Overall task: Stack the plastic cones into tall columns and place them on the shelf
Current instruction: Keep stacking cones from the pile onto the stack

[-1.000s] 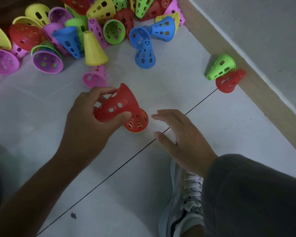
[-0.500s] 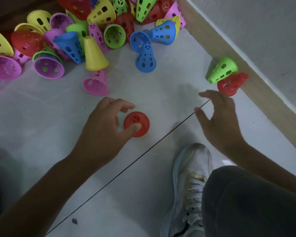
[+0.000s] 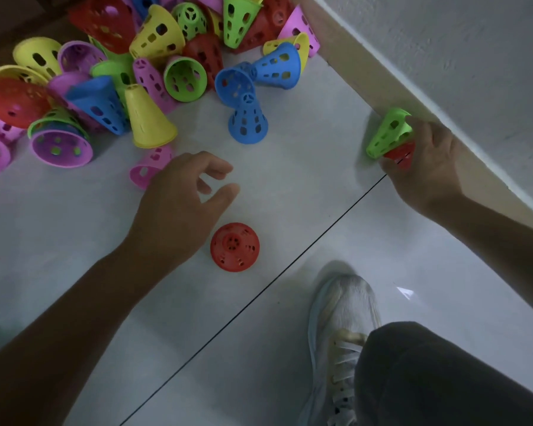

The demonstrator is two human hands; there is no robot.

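— What's the floor [image 3: 74, 241] like?
— Pale glossy tiles with a dark grout line [image 3: 259, 302] running diagonally, meeting a beige skirting board [image 3: 366, 81] under a rough white wall [image 3: 459, 56].

— And the cones?
— A mixed-colour cone pile [image 3: 120, 72] lies at the top left. A red stack [image 3: 234, 246] stands upright on the tile, free of the left hand [image 3: 179, 204], whose fingers hang relaxed just above it.

— The right hand [image 3: 425, 167]?
— Against the skirting, gripping a green cone [image 3: 388, 133] and a red cone [image 3: 400, 155]. A white shoe [image 3: 342, 327] rests below.

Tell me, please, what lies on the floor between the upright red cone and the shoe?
In the head view, only bare white floor crossed by one dark tile joint separates the red cone from the shoe.
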